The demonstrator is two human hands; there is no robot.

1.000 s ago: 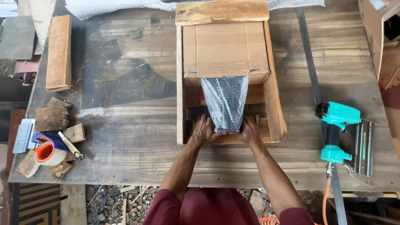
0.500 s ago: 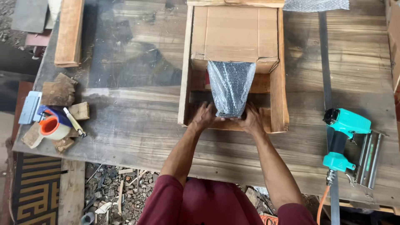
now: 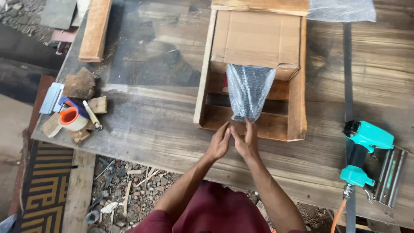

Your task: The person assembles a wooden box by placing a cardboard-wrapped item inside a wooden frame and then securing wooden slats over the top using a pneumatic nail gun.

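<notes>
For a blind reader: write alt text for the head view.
Two hands, left hand and right hand, meet at the lower end of a bubble wrap sheet hanging from a cardboard box in a wooden frame on a workbench; a teal nail gun lies right.
</notes>
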